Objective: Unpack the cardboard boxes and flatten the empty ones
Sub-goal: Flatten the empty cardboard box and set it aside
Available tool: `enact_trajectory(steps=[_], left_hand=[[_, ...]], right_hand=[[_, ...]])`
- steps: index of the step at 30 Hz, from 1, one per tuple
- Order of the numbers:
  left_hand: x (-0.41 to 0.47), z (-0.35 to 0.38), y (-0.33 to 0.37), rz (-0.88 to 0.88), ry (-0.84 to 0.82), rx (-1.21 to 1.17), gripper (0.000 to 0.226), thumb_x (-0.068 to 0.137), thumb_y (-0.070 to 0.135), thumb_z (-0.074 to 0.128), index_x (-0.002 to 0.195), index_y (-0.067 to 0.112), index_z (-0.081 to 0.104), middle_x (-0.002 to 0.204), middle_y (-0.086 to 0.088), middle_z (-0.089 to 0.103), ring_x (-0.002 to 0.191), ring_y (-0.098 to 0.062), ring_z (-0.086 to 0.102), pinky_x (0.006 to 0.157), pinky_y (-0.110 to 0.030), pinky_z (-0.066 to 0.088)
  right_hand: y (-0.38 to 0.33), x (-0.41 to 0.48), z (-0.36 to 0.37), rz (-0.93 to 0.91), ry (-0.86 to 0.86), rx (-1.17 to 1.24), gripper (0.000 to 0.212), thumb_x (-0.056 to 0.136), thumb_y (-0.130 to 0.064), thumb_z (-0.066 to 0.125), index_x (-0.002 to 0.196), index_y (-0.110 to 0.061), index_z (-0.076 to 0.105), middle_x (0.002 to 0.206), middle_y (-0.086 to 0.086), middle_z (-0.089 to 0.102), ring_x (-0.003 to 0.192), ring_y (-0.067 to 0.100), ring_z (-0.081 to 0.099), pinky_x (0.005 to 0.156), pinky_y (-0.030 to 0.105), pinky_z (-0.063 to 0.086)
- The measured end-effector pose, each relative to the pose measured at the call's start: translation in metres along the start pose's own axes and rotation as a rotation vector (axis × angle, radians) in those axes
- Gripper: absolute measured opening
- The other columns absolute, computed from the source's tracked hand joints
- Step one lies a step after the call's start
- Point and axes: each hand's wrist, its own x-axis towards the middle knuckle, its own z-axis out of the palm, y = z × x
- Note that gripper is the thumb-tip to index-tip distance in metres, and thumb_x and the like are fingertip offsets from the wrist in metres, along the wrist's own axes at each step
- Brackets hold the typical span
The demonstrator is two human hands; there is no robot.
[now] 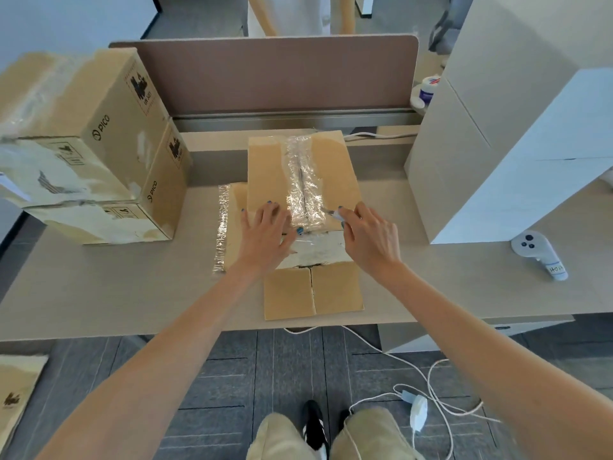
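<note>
The pale counter (pixel 99 287) carries everything. At its right end stands a tall white carton (pixel 497 161). At its left end two brown stacked boxes (pixel 99 144), printed PICO, sit one on the other with torn labels. Between them, in front of the person, lies the cardboard box (pixel 272 167) being worked on. Its upper face has a centre seam covered by a crinkled strip of clear tape (pixel 303 180), and its near flaps spread out toward the counter's edge. Whether it holds anything cannot be told.

The left hand (pixel 265 234) lies flat on the box just left of the seam, its fingers straight and spread, pressing down and gripping nothing. The right hand (pixel 368 237) has its fingers curled round a small cutter (pixel 333 213), whose tip meets the tape's right edge near a white label.

The cardboard looks stiff but light, so it would likely slide without a steadying palm. The glossy tape looks slippery and stretchy, and is probably easier to slit along the seam than to peel. The flaps' free edges seem the best places to take hold afterwards.

A grey controller (pixel 537 254) rests near the white carton.
</note>
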Motion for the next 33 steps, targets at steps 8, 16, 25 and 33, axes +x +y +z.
enact_trajectory(steps=[8, 16, 25, 33], left_hand=[[0.053, 0.002, -0.001, -0.091, 0.042, 0.0, 0.053, 0.092, 0.046, 0.021, 0.117, 0.015, 0.056, 0.129, -0.007, 0.052, 0.112, -0.03, 0.051, 0.098, -0.052, 0.034], [0.127, 0.016, -0.035, -0.165, 0.032, -0.008, 0.039, 0.094, 0.037, 0.039, 0.122, 0.015, 0.053, 0.134, -0.008, 0.049, 0.121, -0.031, 0.046, 0.097, -0.049, 0.038], [0.215, 0.028, -0.059, -0.296, 0.029, -0.095, 0.042, 0.097, 0.038, 0.05, 0.132, 0.015, 0.05, 0.144, -0.004, 0.045, 0.131, -0.029, 0.041, 0.106, -0.052, 0.03], [0.238, 0.031, -0.076, -0.357, 0.016, -0.314, 0.047, 0.084, 0.056, 0.045, 0.114, 0.023, 0.058, 0.115, 0.007, 0.056, 0.112, -0.019, 0.048, 0.106, -0.047, 0.03]], right_hand=[[0.0, 0.067, 0.031, 0.01, -0.106, 0.041, 0.027, 0.098, -0.017, 0.045, 0.118, -0.016, 0.062, 0.101, 0.007, 0.057, 0.087, 0.026, 0.056, 0.06, 0.031, 0.034], [0.012, 0.147, 0.078, 0.008, -0.153, 0.148, 0.025, 0.1, -0.016, 0.042, 0.117, -0.014, 0.06, 0.103, 0.006, 0.054, 0.088, 0.023, 0.054, 0.065, 0.034, 0.044], [0.037, 0.25, 0.11, -0.028, -0.213, 0.177, 0.027, 0.098, -0.018, 0.043, 0.122, -0.021, 0.056, 0.108, 0.003, 0.05, 0.084, 0.02, 0.055, 0.062, 0.03, 0.041], [0.046, 0.299, 0.125, -0.115, -0.339, 0.199, 0.03, 0.101, -0.023, 0.038, 0.125, -0.022, 0.055, 0.108, -0.002, 0.06, 0.095, 0.021, 0.06, 0.075, 0.035, 0.048]])
